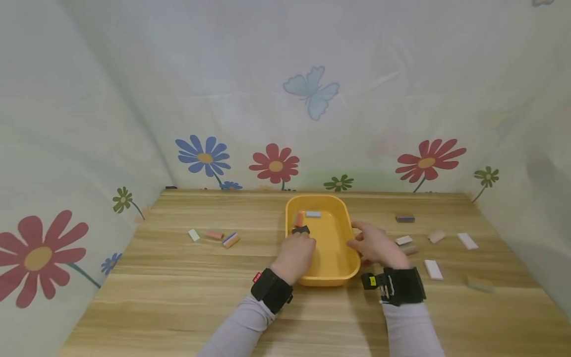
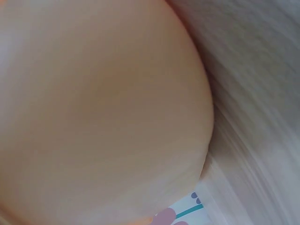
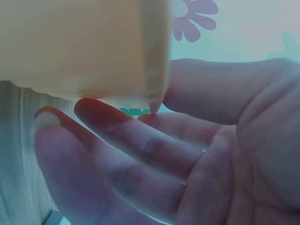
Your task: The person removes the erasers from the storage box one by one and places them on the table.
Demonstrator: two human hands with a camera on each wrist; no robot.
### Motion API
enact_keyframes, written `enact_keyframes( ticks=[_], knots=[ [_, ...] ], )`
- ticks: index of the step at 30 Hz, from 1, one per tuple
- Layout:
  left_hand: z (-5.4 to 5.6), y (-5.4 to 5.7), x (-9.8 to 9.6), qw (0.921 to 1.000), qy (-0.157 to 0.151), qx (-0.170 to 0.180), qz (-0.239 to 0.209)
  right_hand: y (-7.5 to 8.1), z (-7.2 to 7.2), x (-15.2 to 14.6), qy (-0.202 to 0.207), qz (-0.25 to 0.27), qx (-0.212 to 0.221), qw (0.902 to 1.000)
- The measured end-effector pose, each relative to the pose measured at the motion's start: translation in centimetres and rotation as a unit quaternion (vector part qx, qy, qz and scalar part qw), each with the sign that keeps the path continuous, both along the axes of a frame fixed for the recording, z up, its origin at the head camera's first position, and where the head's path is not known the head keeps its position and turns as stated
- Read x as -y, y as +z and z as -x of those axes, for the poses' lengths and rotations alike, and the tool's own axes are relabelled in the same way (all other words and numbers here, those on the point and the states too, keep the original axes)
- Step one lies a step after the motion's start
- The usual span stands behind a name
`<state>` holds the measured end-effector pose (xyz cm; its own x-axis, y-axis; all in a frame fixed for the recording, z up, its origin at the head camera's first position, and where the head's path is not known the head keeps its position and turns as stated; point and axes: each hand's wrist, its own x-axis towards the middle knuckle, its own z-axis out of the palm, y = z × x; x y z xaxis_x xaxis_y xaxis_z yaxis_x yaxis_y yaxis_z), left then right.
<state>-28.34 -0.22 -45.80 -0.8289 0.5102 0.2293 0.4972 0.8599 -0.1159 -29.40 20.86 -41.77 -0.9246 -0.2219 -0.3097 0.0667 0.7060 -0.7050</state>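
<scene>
A yellow tray [image 1: 327,281] stands on the wooden table. My left hand [image 1: 294,255] reaches over its left side with curled fingers, gripping a small black block [image 1: 301,230] at the fingertips. Inside the tray, beyond that hand, lie a red-and-green block [image 1: 299,218] and a pale blue block [image 1: 313,214]. On the right, my right hand [image 1: 374,243] holds the tray's rim. Its thumb is at the rim and the other fingers spread below the tray wall [image 3: 157,56] in the right wrist view. The left wrist view is mostly filled by the blurred left hand [image 2: 103,112].
Left of the tray lie a white block [image 1: 194,235], a reddish block [image 1: 215,235] and an orange-and-blue block [image 1: 231,240]. Several white, tan and two-tone blocks, including a white one [image 1: 433,269] and a brown-and-blue one [image 1: 405,218], are scattered at right. Flowered cloth [image 1: 250,124] encloses the table.
</scene>
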Motion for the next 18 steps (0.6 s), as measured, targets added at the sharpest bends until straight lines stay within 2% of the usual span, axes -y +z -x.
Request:
enact_keyframes(
  ticks=[4,13,18],
  knots=[
    [0.11,0.04,-0.01,0.9999,-0.004,0.009,0.012,0.07,0.05,-0.11,-0.001,0.0,0.0,1.0],
    [0.04,-0.05,0.02,0.9999,0.003,0.007,0.014,-0.1,0.19,0.03,0.001,0.018,-0.005,0.9998],
    [0.04,-0.14,-0.07,0.9998,-0.005,-0.003,0.019,-0.01,0.05,0.02,-0.002,0.014,-0.006,0.9999]
  ],
)
